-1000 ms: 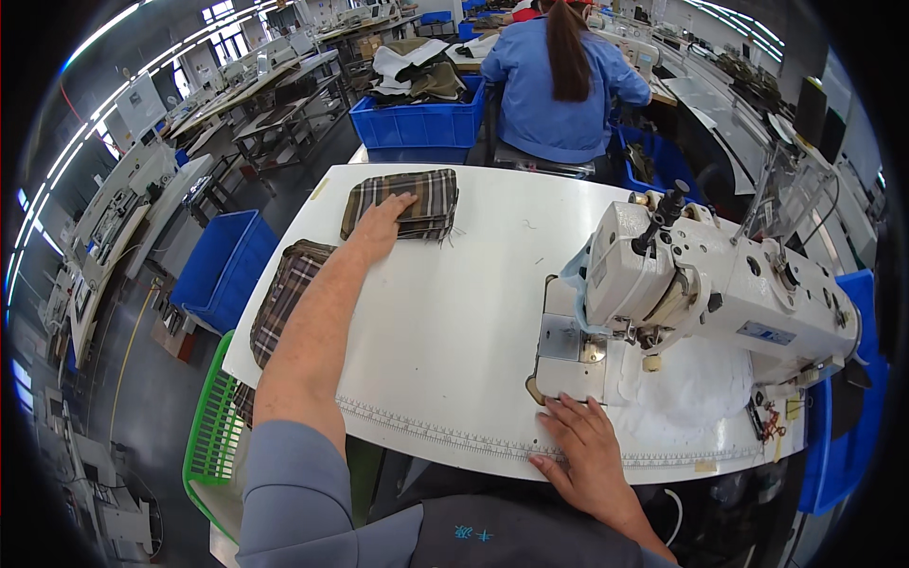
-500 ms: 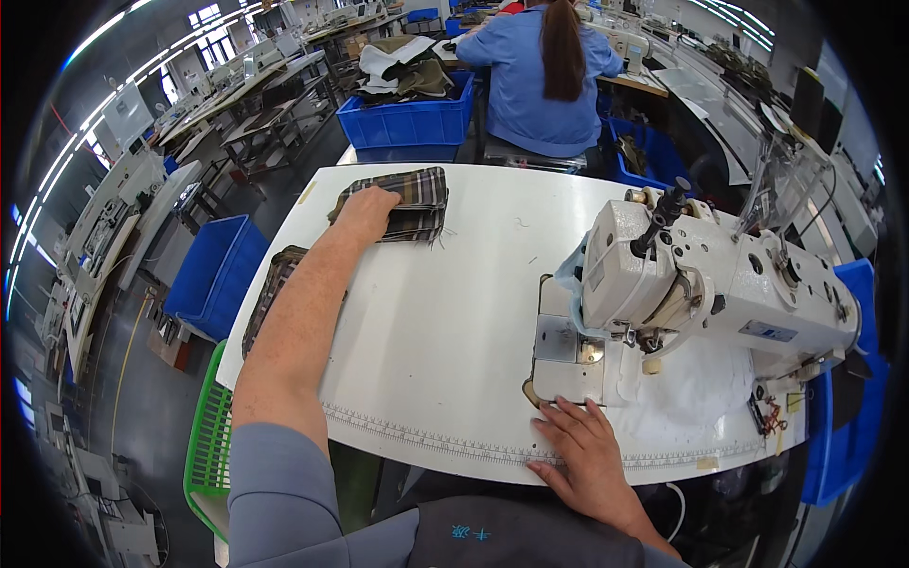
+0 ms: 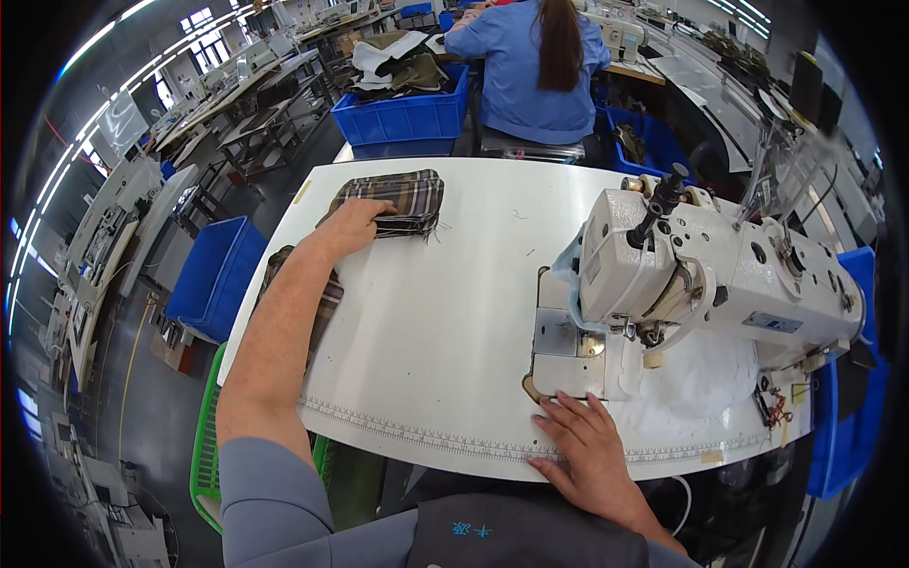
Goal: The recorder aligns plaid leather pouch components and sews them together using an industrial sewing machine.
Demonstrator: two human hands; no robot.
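Fingers (image 3: pixel 371 210) of the left hand (image 3: pixel 355 225) lie on the near left edge of a plaid stack (image 3: pixel 398 201), curled over it in a light grip; whether a piece is pinched between them cannot be told. That stack of folded checked fabric sits at the far left part of the white bench (image 3: pixel 445 312), well apart from the sewing machine. The left forearm stretches across the bench's left edge, partly covering a second plaid piece (image 3: pixel 327 298) that hangs at that edge. Below the edge stand a green basket (image 3: pixel 204 445) and, further out, a blue bin (image 3: pixel 213 275) on the floor. A printed ruler strip (image 3: pixel 426 437) runs along the near edge of the bench. The right hand (image 3: pixel 587 450) rests flat on the near edge, fingers spread and released, holding nothing, just in front of the machine's metal plate (image 3: pixel 559 341). The white sewing machine (image 3: pixel 710 275) occupies the right part of the bench, with white cloth (image 3: pixel 701 383) lying beneath its arm. Beyond the far side of the bench, a person in a blue shirt (image 3: pixel 535 76) sits facing away, beside a blue crate (image 3: pixel 407 114) holding loose fabric. Further machines and benches line the left aisle.
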